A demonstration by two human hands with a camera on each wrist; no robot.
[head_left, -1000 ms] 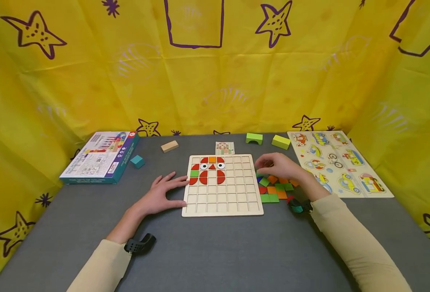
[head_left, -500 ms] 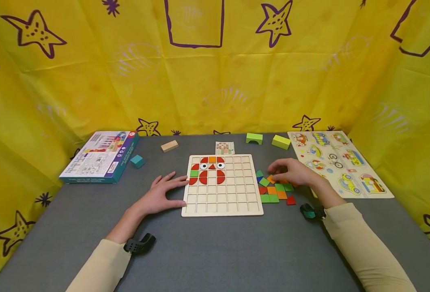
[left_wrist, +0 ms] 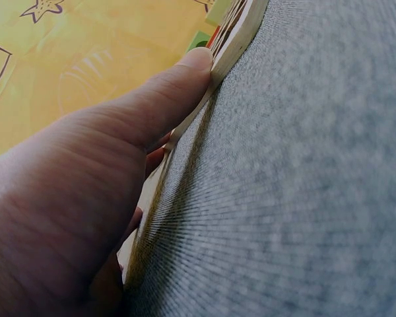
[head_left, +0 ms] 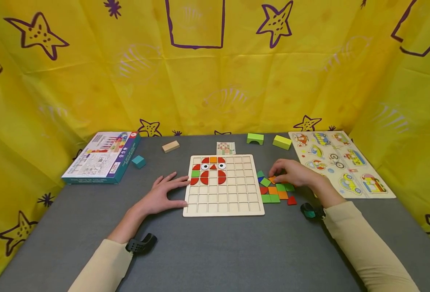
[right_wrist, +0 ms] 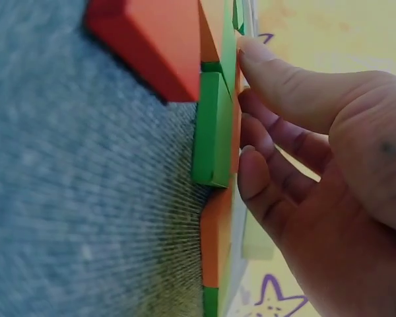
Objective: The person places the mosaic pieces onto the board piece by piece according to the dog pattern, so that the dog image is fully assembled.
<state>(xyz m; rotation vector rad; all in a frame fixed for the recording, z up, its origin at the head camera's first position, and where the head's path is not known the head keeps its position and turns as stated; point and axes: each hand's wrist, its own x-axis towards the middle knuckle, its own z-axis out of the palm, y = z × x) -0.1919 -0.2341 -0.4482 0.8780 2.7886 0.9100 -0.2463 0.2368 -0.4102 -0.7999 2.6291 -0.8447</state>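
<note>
My left hand (head_left: 164, 195) lies spread at the left edge of a wooden grid board (head_left: 233, 198), fingertips on its rim. The left wrist view has the thumb (left_wrist: 165, 92) against the board's side. Red, green, orange and eye-patterned tiles fill some of the board's upper-left squares. Over the loose tiles right of the board, my right hand (head_left: 293, 172) has curled fingers, with thumb and fingertips at the edges of an orange tile (head_left: 271, 179). In the right wrist view, a green tile (right_wrist: 211, 132) and a red tile (right_wrist: 148, 39) lie in front of that hand.
A small pattern card (head_left: 225, 148) lies behind the board. Green arch (head_left: 255, 138), yellow (head_left: 282, 142), plain wood (head_left: 170, 147) and teal (head_left: 139, 162) blocks stand farther back. A flat game box (head_left: 99, 158) is at left, a picture puzzle board (head_left: 340, 164) at right.
My right hand has moved right from beside the board's edge, with its fingers now at an orange tile and a red tile uncovered near its wrist. My left hand has stayed put.
</note>
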